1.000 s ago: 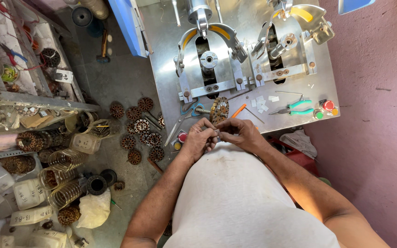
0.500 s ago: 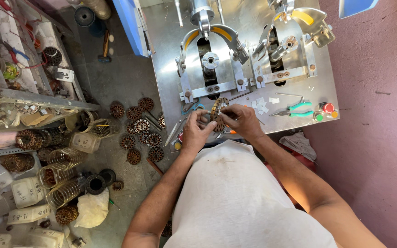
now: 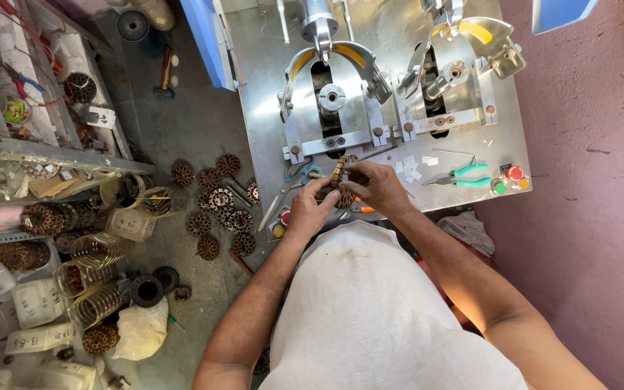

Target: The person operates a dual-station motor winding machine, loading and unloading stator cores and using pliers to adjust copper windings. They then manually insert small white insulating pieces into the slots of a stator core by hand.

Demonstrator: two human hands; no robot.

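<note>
A: Head view: both hands at the near edge of the steel bench [image 3: 269, 123]. Left hand [image 3: 310, 209] and right hand [image 3: 375, 189] have fingers closed on the stator core [image 3: 339, 175], held on edge.

B: I'd grip the rim only and keep it square, clear of the pliers [image 3: 464, 175].

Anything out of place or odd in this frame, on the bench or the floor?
Yes: round wound cores lie scattered loose on the floor left of the metal bench, not in a container. On the bench nothing looks askew; both hands, left hand and right hand, hold one core.
</note>
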